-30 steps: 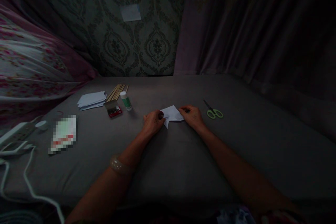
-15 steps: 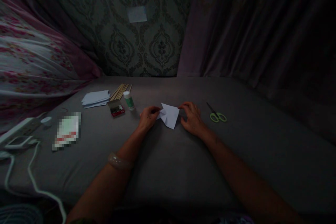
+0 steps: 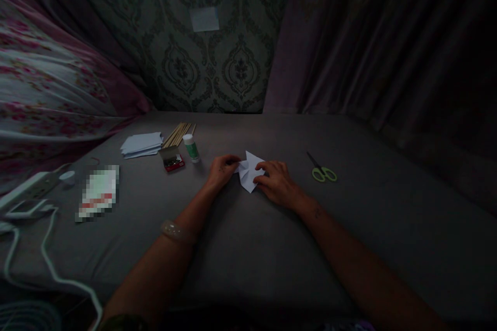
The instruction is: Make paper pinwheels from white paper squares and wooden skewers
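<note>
A folded sheet of white paper (image 3: 247,171) is between my hands over the grey-covered surface, with creases and a pointed corner at its top. My left hand (image 3: 222,170) pinches its left edge between thumb and fingers. From the right, my right hand (image 3: 276,182) has its thumb and index finger on the paper's face, with the fingers curled over the right corner. Green-handled scissors (image 3: 323,172) lie to the right of my right hand. A glue bottle (image 3: 191,149) with a white cap stands beyond my left hand.
At the left are a small open red box (image 3: 173,162), thin wooden sticks (image 3: 177,135), a stack of white paper (image 3: 142,144) and a blurred-out packet (image 3: 100,191). A power strip (image 3: 29,189) with white cables (image 3: 50,264) lies at the left edge. A patterned wall (image 3: 209,67) rises behind.
My right hand has moved left from the paper's right corner onto its face. The paper has turned a little, and its top point has shifted right. My left hand keeps its pinch.
</note>
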A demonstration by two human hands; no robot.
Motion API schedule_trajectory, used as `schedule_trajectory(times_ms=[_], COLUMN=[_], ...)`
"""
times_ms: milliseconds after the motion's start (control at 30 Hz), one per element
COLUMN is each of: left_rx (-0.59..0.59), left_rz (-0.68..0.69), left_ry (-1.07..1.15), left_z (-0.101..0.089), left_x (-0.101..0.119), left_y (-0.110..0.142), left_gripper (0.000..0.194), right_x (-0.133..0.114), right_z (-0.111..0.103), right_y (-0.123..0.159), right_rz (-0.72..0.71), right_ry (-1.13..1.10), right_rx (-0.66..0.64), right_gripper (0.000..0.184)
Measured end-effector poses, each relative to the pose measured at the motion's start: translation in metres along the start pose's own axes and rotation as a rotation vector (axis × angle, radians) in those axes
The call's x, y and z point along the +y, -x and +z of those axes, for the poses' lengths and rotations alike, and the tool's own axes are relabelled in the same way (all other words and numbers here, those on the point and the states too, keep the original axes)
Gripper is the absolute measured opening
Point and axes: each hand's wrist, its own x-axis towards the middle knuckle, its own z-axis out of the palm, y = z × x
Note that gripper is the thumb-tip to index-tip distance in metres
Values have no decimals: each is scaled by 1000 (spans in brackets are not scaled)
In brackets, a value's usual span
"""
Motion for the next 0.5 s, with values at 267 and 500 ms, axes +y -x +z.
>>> schedule_trajectory(times_ms=[267, 500], left_rx=[25, -114], left_rz=[53, 159], left_ry=[-270, -426], left_z=[0, 0], left_x=[14, 29], left_y=[7, 26], left_gripper=[23, 18], right_x=[2, 2], right_z=[3, 1], right_y=[2, 2], right_rz=[-25, -21], right_ry=[-44, -67], right_rx=[-20, -45], right_gripper=[15, 15])
